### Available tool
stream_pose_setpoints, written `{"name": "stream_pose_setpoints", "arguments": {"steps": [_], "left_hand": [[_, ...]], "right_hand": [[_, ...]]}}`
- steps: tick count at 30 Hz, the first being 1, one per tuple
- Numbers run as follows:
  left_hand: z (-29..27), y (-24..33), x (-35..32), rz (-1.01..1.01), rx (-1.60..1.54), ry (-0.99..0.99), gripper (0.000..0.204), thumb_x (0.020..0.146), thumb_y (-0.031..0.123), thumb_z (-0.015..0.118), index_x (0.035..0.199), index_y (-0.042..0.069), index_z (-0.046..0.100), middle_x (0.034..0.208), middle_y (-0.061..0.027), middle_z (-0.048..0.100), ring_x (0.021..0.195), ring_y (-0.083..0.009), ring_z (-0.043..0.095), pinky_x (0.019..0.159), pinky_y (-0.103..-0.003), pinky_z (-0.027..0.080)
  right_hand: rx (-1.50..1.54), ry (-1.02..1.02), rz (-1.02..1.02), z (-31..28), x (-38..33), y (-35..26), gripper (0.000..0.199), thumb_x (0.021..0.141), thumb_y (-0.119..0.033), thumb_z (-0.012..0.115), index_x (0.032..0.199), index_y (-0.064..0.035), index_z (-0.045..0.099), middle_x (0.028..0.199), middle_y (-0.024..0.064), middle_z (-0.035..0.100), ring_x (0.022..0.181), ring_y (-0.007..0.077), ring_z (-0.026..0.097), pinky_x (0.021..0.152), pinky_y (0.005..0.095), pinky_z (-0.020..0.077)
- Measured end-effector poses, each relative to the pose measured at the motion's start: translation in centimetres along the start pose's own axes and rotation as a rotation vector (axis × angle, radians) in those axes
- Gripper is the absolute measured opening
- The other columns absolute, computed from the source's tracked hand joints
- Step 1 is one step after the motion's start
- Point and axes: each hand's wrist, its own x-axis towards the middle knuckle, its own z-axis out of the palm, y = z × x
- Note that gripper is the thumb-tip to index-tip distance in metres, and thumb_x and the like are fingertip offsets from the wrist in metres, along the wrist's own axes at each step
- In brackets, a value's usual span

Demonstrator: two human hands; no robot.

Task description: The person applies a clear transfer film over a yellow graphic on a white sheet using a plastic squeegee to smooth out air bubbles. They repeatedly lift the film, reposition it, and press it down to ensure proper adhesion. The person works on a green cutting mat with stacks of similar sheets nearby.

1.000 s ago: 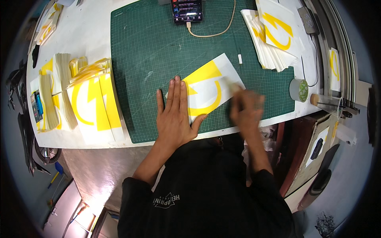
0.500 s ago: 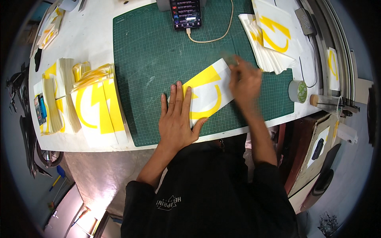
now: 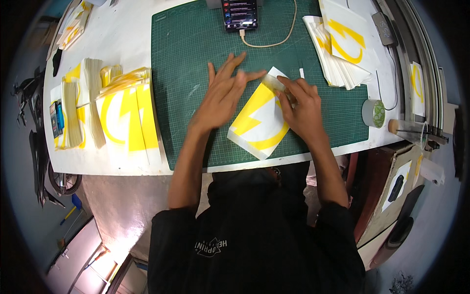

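A flat, folded piece of white paper with yellow print lies aslant on the green cutting mat. My right hand is closed at its upper right edge, thumb and fingers pinching the paper near the folded top flap. My left hand hovers over the mat to the left, fingers spread, slightly blurred. Its index fingertip reaches the paper's top left corner; I cannot tell whether it touches. Just beyond my right hand, a small white stick-like thing rests on the mat.
Stacks of similar printed papers stand on the left of the white table, with another pile at the far right. A phone on a cable is at the back. A roll of tape and a clear cup sit at the right.
My left hand has lifted off the paper and moved up toward its top. The paper has turned steeper. My right hand has settled from a blurred motion onto its upper right edge.
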Motion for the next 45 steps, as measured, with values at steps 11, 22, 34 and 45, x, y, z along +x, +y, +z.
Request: {"name": "stream_pose_setpoints", "arguments": {"steps": [11,22,34,45], "left_hand": [[0.7,-2.0,0.6,0.177,0.408,-0.078,0.052,0.090,0.063,0.073,0.133,0.034,0.077,0.175,-0.0177,0.028,0.165,-0.0422,0.010,0.126,-0.070,-0.010],[1.0,0.0,-2.8,0.163,0.638,0.045,0.069,0.088,0.061,0.077,0.144,0.020,0.067,0.174,-0.0201,0.029,0.163,-0.0437,0.017,0.126,-0.071,0.001],[2.9,0.4,-2.4,0.322,0.582,-0.196,0.065,0.100,0.062,0.059,0.156,0.030,0.056,0.174,-0.0145,0.032,0.161,-0.0383,0.029,0.131,-0.063,0.010],[2.3,-0.5,-1.8,0.287,0.537,-0.274,0.059,0.103,0.061,0.054,0.156,0.033,0.056,0.176,-0.0129,0.027,0.163,-0.0360,0.022,0.132,-0.062,0.008]], "right_hand": [[0.009,0.073,0.050,-0.3,-7.5,-2.6,0.035,0.083,0.001,0.078,0.116,-0.0092,0.078,0.096,0.0059,0.066,0.087,0.0240,0.064,0.083,0.0403,0.0455],[-0.074,-0.028,-0.152,-4.4,-13.1,-2.6,0.042,0.078,-0.001,0.078,0.120,-0.0036,0.075,0.097,0.0030,0.069,0.084,0.0181,0.063,0.082,0.0421,0.0420],[-0.148,-0.024,-0.304,-2.0,-11.3,-3.1,0.027,0.079,-0.012,0.080,0.106,-0.0133,0.079,0.102,-0.0015,0.069,0.101,0.0181,0.066,0.107,0.0524,0.0372],[-0.060,-0.087,-0.247,-0.1,-7.2,-2.5,0.038,0.084,-0.010,0.082,0.122,-0.0141,0.078,0.098,-0.0002,0.064,0.090,0.0184,0.062,0.098,0.0494,0.0369]]}}
